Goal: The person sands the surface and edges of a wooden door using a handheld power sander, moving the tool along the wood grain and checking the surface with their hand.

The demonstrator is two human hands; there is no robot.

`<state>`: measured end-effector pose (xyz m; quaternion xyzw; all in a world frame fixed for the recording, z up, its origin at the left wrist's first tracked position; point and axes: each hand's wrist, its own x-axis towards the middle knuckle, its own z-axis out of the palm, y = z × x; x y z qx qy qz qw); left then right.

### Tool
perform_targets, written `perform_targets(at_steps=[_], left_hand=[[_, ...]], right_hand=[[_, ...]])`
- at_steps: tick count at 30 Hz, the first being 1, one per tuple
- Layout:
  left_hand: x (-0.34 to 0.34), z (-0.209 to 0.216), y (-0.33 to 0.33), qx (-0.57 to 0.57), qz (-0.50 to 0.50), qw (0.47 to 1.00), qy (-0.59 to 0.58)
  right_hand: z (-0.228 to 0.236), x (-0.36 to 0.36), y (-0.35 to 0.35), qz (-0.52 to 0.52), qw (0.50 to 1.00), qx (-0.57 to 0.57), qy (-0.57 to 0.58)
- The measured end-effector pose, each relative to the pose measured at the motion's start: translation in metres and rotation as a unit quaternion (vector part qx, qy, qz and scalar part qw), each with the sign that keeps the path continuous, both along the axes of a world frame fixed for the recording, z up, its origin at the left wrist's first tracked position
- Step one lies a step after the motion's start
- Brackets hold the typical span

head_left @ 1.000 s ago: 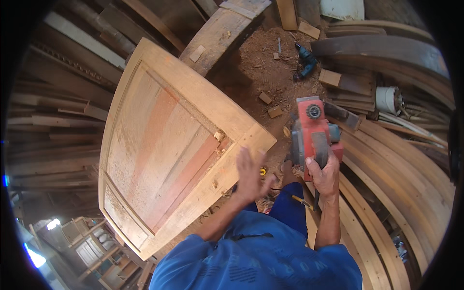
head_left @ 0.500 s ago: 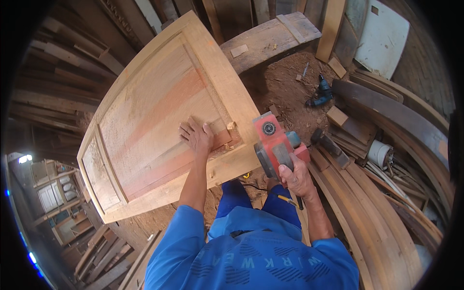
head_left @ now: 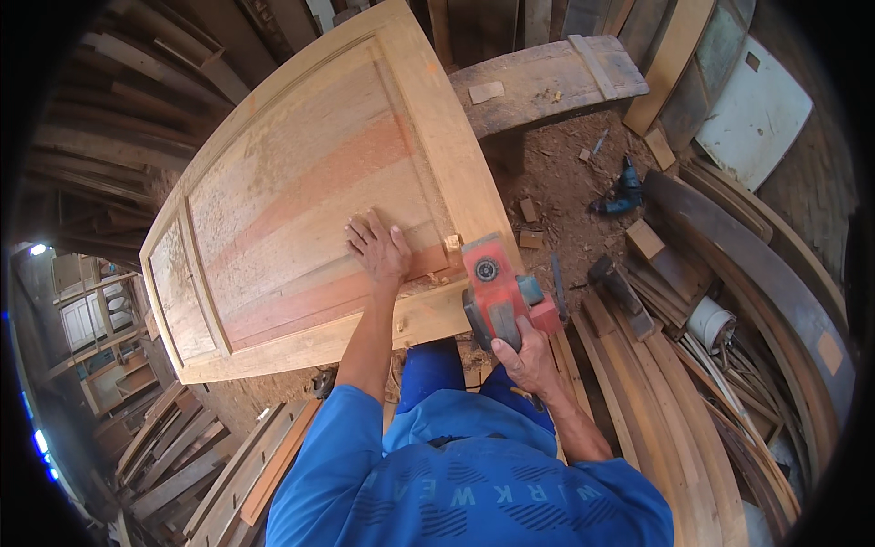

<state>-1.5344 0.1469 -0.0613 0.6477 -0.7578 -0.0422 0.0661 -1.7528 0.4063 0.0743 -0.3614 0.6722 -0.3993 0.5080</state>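
Observation:
A large panelled wooden door (head_left: 310, 196) lies in front of me, pale at its frame and reddish in parts of its panel. My left hand (head_left: 378, 251) rests flat on the panel near its right end, fingers spread. My right hand (head_left: 527, 357) is wrapped round the rear handle of a red and grey electric hand planer (head_left: 499, 283), which sits at the door's near right corner. Its sole is hidden, so I cannot tell whether it touches the wood. Curled shavings (head_left: 452, 243) lie just left of the planer.
A worn bench (head_left: 538, 82) stands beyond the door. On the shaving-strewn floor lie a teal cordless drill (head_left: 622, 190) and several offcuts. Long boards (head_left: 656, 410) curve along my right, near a white bucket (head_left: 711, 321). Stacked planks (head_left: 109, 137) fill the far left.
The planer and my right hand have shifted left and slightly down. My left hand stays on the panel. The whole view has turned a little, moving the drill and bench rightward and down.

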Motion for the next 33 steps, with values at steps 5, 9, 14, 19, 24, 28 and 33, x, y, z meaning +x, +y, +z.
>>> perform_targets(at_steps=[5, 9, 14, 19, 24, 28, 33], left_hand=[[0.003, -0.001, 0.001, 0.004, 0.018, 0.998, 0.054], [0.005, -0.003, 0.001, 0.001, 0.027, 0.996, 0.089], [0.003, -0.001, 0.004, 0.007, 0.033, 0.994, 0.102], [0.007, -0.004, 0.004, 0.008, 0.032, 0.995, 0.092], [0.006, -0.009, 0.0, -0.039, 0.025, 0.997, 0.056], [0.002, -0.008, -0.003, -0.033, 0.02, 0.997, 0.068], [0.005, -0.007, -0.003, -0.026, 0.021, 0.998, 0.049]], right_hand=[[0.005, 0.006, -0.058, -0.007, 0.999, -0.013, 0.032], [-0.001, 0.006, -0.101, -0.031, 0.991, -0.08, 0.098], [-0.001, -0.002, -0.147, -0.028, 0.987, -0.09, 0.128], [-0.009, -0.005, -0.183, -0.015, 0.985, -0.103, 0.135], [-0.011, -0.008, -0.199, -0.01, 0.989, -0.101, 0.106], [-0.013, -0.011, -0.209, -0.019, 0.985, -0.107, 0.131], [-0.012, -0.011, -0.22, -0.02, 0.983, -0.136, 0.118]])
